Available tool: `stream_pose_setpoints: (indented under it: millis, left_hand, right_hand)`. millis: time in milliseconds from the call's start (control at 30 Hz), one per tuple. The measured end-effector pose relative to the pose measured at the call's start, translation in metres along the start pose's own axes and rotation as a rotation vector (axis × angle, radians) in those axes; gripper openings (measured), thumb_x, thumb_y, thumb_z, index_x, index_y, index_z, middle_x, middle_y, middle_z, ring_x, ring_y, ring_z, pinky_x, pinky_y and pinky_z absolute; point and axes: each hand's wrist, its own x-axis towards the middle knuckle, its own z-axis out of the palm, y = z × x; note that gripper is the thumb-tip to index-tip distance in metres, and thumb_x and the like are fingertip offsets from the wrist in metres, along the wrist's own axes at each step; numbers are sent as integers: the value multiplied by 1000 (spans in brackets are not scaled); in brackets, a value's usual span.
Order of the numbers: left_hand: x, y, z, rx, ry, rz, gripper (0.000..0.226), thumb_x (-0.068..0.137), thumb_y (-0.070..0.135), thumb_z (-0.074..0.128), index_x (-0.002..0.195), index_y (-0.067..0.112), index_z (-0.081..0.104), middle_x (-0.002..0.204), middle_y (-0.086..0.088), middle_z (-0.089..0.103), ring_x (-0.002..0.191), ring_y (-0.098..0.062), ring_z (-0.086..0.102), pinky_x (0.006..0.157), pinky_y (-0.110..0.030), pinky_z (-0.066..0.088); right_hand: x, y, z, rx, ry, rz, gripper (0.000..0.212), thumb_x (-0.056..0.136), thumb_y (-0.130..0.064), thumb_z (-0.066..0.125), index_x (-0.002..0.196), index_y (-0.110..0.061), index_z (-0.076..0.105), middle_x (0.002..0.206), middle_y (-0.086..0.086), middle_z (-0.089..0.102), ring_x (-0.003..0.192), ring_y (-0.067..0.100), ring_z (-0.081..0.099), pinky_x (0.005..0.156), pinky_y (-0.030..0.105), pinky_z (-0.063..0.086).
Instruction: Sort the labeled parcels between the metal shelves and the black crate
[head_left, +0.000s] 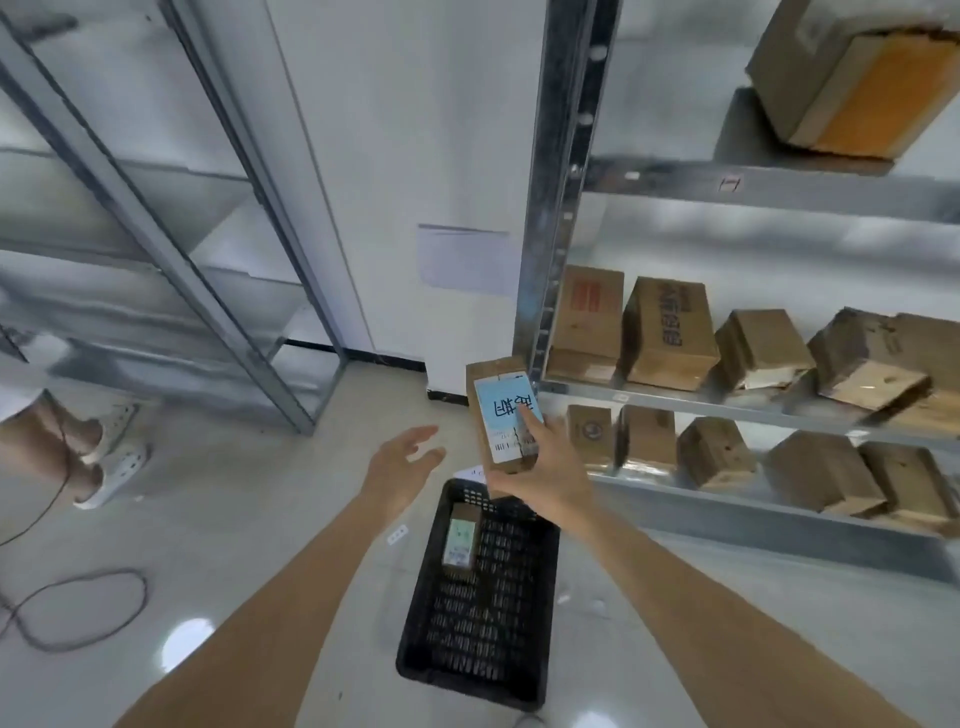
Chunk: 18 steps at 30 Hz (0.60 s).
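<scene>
My right hand (540, 467) grips a small cardboard parcel (493, 410) with a light blue label, held up above the far end of the black crate (524, 613). My left hand (402, 462) hovers just left of the parcel, fingers spread, holding nothing. One labeled parcel (460, 540) lies in the crate's far left part. The metal shelves (727, 400) on the right carry several brown parcels on two lower levels, and a bigger box (852, 78) sits on the top level.
A second metal rack (156, 234) stands at the left with bare shelves. Another person's legs and white sandals (111, 452) are at the far left. A dark cable (78, 608) loops on the pale floor. A white pillar stands between the racks.
</scene>
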Motion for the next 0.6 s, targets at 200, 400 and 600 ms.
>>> stream_pose_setpoints:
  millis: [200, 400, 600]
  left_hand:
    - [60, -114, 58, 211, -127, -30, 51, 95, 37, 62, 144, 31, 49, 148, 7, 47, 136, -16, 43, 111, -32, 33]
    - [115, -240, 124, 363, -278, -5, 55, 96, 43, 59, 147, 32, 44, 155, 11, 39, 140, -14, 38, 112, -35, 33]
    - [163, -354, 195, 456, -363, 8, 61, 94, 49, 59, 150, 39, 36, 158, 13, 32, 143, -11, 33, 113, -37, 33]
  right_hand:
    - [32, 117, 74, -31, -24, 136, 109, 70, -36, 88, 159, -40, 26, 143, -20, 34, 125, 7, 49, 90, 36, 61]
    - [53, 236, 167, -42, -12, 270, 108, 72, -39, 87, 160, -38, 24, 148, -14, 33, 117, -2, 45, 94, 29, 55]
    - [79, 346, 246, 25, -2, 395, 105, 74, -35, 89, 159, -37, 26, 146, -13, 34, 112, -11, 52, 84, 13, 54]
